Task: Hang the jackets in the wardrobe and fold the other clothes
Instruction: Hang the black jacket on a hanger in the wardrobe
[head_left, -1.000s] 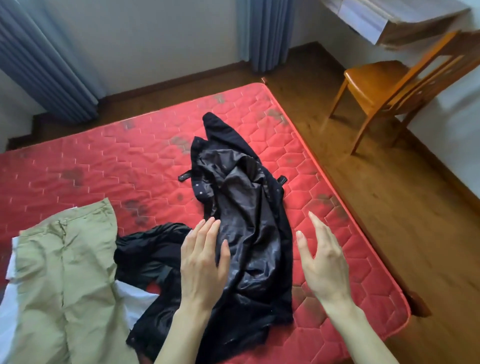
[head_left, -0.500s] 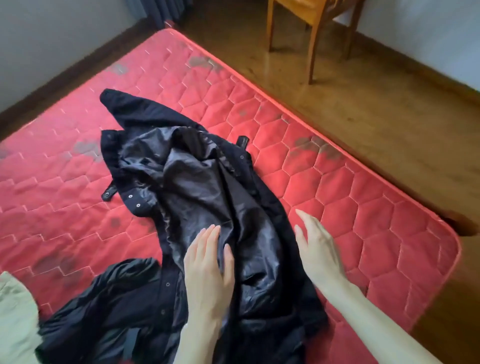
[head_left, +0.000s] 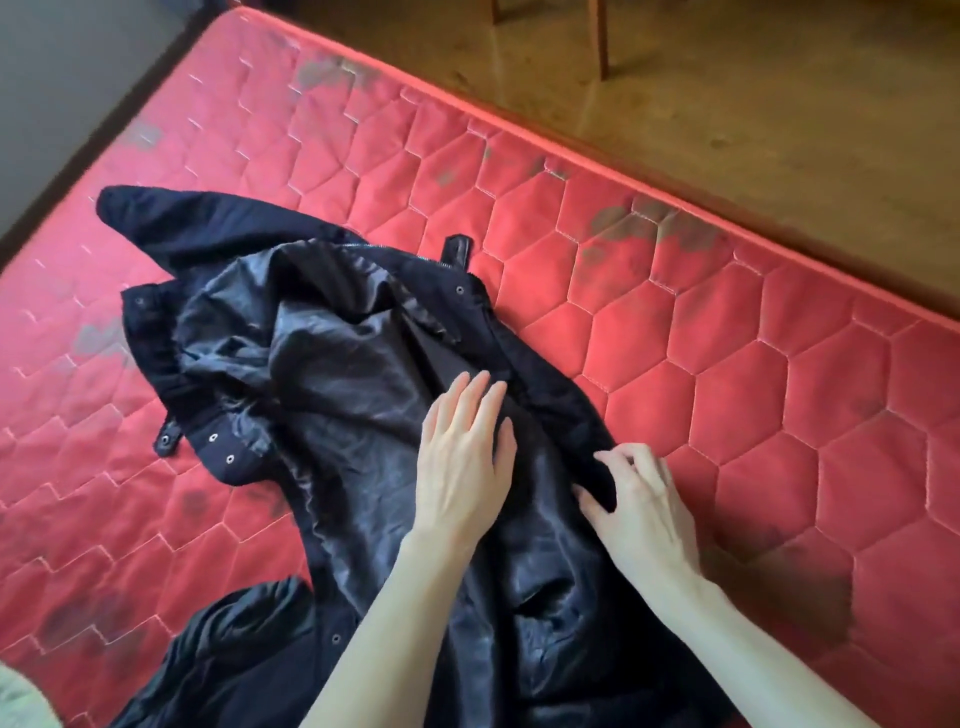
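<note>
A red quilted mattress (head_left: 701, 332), stitched in hexagons and marked with grey stains, is seen across most of the view. A wooden floor (head_left: 779, 104) is shown beyond its far edge, glossy under soft light. Two wooden chair legs (head_left: 601, 36) are seen at the top. A grey wall (head_left: 62, 67) with a dark skirting board is shown at upper left.

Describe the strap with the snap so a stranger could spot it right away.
Start at the red mattress and find the black jacket spread on it. At the jacket's left edge a short black strap pokes onto the red, the only tab ending in one silver snap.
</note>
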